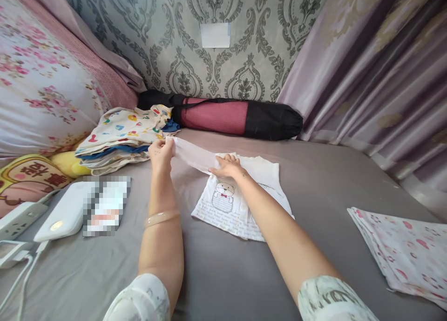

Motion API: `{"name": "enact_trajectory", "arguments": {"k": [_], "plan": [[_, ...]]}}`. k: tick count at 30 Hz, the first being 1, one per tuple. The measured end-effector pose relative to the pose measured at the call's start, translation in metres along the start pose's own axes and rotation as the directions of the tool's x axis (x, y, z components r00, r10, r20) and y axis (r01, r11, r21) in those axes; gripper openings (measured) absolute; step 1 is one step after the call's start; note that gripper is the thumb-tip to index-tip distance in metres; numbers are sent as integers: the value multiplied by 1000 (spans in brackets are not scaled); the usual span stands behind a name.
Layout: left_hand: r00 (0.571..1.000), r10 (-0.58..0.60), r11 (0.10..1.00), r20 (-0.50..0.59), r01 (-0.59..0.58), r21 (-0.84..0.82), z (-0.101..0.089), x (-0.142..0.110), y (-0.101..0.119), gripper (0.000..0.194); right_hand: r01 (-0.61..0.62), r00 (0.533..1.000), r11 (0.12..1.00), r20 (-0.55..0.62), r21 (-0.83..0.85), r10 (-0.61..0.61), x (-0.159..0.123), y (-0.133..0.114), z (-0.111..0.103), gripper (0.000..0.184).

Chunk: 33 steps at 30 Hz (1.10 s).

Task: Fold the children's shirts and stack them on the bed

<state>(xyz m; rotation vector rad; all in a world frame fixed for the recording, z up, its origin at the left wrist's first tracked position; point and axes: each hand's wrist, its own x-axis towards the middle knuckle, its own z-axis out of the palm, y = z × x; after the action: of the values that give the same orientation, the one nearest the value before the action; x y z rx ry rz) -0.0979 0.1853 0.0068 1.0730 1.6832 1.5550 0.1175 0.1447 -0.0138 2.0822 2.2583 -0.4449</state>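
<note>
Lying flat on the gray cloth sheet (pixel 324 186), the white cloth shirt (pixel 228 209) with a bear picture (pixel 223 196) is looking half tidied, as its unfolded sleeve (pixel 194 156) is being held out by the pinching left hand (pixel 161 153) and touched by the right hand (pixel 229 166), grip unclear.

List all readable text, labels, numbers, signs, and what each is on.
Nothing quotable with certainty.
Cushion: large Chinese characters, too skewed to quote surely.
White garment: rows of print around the bear picture, too small.
Flat item beside the white power bank: pixelated, unreadable.
</note>
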Motion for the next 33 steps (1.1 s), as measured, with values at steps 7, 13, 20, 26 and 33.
{"name": "enact_trajectory", "arguments": {"k": [7, 13, 20, 26, 33], "plan": [[964, -18, 908, 265, 127, -399, 32, -25, 24, 36, -16, 996, 999, 88, 35, 13, 6, -1, -11, 100], [910, 98, 913, 404, 79, -400, 59, -54, 33, 42, 61, 977, 836, -205, 545, 62, -9, 27, -8, 46], [821, 172, 951, 544, 6, -310, 92, -93, 31, 37, -65, 958, -37, 73, 997, 278, -63, 74, -4, 41], [775, 202, 972, 599, -83, -220, 118, -116, 13, 26, -25, 966, -129, 57, 991, 251, -78, 89, 6, 51], [658, 270, 944, 703, -324, -59, 127, -142, 10, 26, -16, 958, -346, 113, 938, 262, -70, 86, 4, 47]]}}
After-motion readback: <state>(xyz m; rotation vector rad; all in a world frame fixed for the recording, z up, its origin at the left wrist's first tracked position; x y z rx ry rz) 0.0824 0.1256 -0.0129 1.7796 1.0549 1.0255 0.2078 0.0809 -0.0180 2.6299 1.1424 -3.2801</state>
